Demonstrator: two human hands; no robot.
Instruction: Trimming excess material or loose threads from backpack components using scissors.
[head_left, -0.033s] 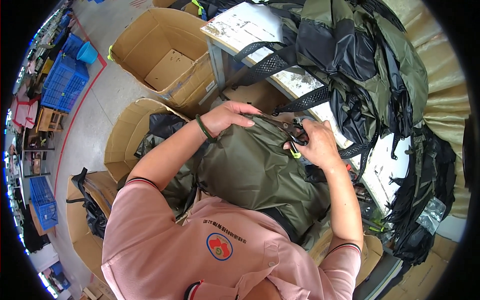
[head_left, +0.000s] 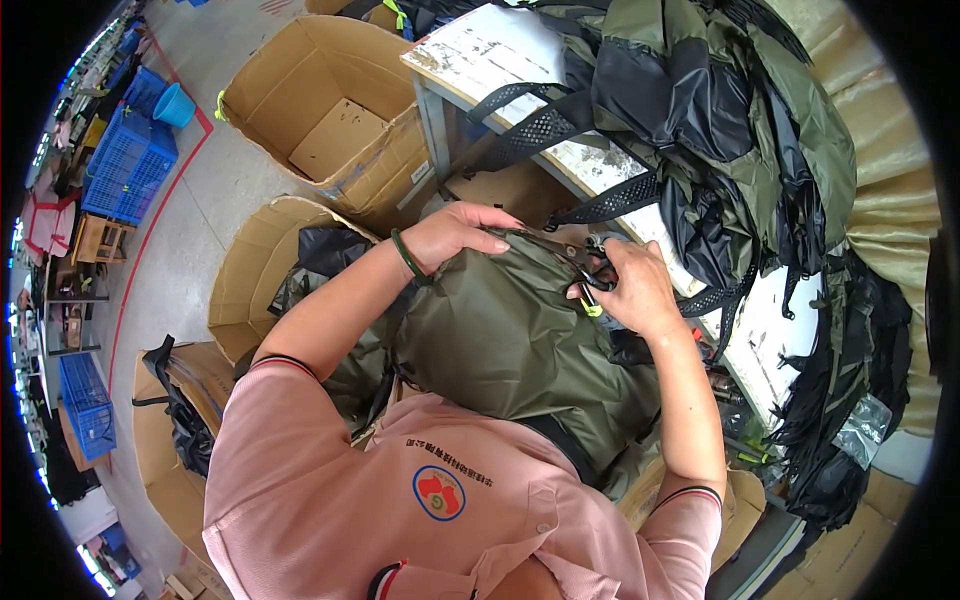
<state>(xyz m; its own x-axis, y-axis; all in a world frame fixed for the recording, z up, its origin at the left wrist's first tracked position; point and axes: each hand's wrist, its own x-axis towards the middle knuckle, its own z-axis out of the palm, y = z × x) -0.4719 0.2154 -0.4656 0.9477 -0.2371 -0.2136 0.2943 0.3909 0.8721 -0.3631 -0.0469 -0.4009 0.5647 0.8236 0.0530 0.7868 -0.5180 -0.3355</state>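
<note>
Along the upper right runs a worn white table, heaped with green and black packs; to its left stands a deep carton. Next in size, the green cloth lies bunched in front of the person's chest, its upper edge raised between the two hands. Toward the left of that edge, the left hand keeps thumb and fingers narrow, seemingly pinching the cloth — how firmly, I cannot tell. Toward the right, the right hand has its fingers curled round dark scissors, whose blades point left along the edge; whether they are parted is too small to tell. Smallest of all, a yellow-green tag shows just below the scissors. The step in hand reads as blade work at the edge; the next move, I judge, calls for a taut edge and a small, careful squeeze — blade tips away from the left thumb.
</note>
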